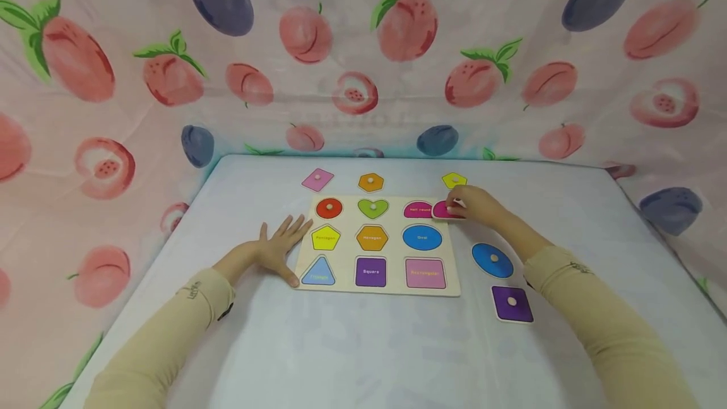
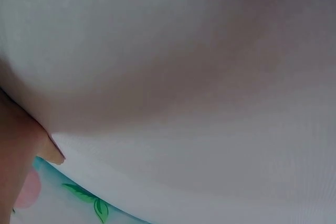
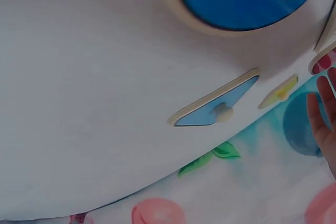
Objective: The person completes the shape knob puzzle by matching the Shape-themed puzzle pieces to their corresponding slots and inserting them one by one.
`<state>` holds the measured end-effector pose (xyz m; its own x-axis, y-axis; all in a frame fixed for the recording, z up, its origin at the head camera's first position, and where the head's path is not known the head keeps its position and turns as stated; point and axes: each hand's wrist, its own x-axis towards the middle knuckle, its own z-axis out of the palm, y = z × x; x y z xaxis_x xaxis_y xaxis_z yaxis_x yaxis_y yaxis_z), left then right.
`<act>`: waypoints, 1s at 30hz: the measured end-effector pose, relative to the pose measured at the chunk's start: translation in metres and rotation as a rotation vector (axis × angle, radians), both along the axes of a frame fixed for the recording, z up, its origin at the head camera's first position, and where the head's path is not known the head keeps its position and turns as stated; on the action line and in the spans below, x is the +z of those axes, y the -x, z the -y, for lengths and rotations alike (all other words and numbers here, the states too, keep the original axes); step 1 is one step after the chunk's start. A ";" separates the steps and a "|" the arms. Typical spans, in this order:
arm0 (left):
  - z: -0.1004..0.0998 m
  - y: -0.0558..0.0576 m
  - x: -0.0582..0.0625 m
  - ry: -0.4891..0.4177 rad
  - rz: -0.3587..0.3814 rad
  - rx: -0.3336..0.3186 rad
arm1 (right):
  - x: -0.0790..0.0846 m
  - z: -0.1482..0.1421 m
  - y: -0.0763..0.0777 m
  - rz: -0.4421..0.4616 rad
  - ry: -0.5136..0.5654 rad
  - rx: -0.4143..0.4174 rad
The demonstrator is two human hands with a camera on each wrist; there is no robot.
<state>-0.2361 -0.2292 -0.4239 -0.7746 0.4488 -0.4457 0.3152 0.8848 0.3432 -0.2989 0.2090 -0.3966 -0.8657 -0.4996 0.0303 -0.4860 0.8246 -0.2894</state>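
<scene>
A cream shape puzzle board [image 1: 341,290] lies on the table. Its red circle [image 1: 329,208] and green heart [image 1: 372,209] pieces, both with knobs, sit in the top row. My right hand [image 1: 476,204] pinches the knob of a magenta half-round piece [image 1: 440,209], which overlaps the board's top right corner beside the printed half-round spot [image 1: 417,209]. In the right wrist view, some right-hand fingers [image 3: 321,111] show near that piece's edge. My left hand [image 1: 278,250] rests with fingers spread at the board's left edge, thumb at the lower left corner.
Behind the board lie a pink rectangular piece [image 1: 317,180], an orange hexagon [image 1: 371,182] and a yellow pentagon [image 1: 454,180]. To its right are a blue oval [image 1: 488,260] and a purple square [image 1: 513,304]. A light blue triangle [image 3: 220,103] appears in the right wrist view.
</scene>
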 end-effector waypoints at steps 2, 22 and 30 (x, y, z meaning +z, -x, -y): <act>0.000 -0.001 0.000 0.003 0.003 0.006 | 0.002 0.007 0.001 0.002 -0.002 0.006; 0.005 0.002 -0.008 0.021 -0.007 0.003 | 0.006 0.054 0.009 -0.011 0.016 0.049; 0.001 0.000 0.000 0.005 0.002 0.009 | 0.002 0.055 0.015 -0.008 0.017 0.092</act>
<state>-0.2366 -0.2306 -0.4235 -0.7773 0.4398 -0.4499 0.3066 0.8893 0.3394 -0.3137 0.1538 -0.3944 -0.8161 -0.5761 0.0463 -0.5616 0.7715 -0.2990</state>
